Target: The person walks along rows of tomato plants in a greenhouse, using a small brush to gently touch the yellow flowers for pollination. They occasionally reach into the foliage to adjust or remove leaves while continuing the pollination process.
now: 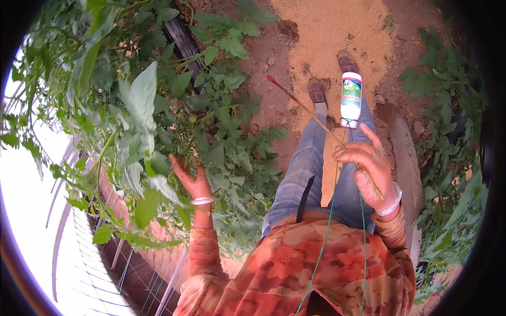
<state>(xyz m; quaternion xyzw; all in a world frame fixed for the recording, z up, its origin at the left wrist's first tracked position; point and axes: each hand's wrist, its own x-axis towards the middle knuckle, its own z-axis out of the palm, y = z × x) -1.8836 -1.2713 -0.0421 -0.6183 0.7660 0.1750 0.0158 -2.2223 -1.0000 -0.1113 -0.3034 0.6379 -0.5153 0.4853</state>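
Observation:
My right hand [369, 170] grips a thin stick [326, 128] whose far tip is red. Just beyond its fingertips is a white plastic bottle [351, 98] with a printed label. Green string [330, 221] is tied around the bottle's neck and runs up over my patterned top. At the left, my left hand [193, 181] reaches in among the leaves of a tomato plant [221, 114]. Its fingers are spread and I see nothing held in them, though leaves crowd around the fingertips. Both wrists have a pale band or cuff.
Tan ground [336, 27] runs between the plant rows, under my feet. More leafy plants [442, 94] grow along the right side. A black pipe or film strip [182, 39] lies under the left foliage. Wire mesh [91, 272] and bright light are at lower left.

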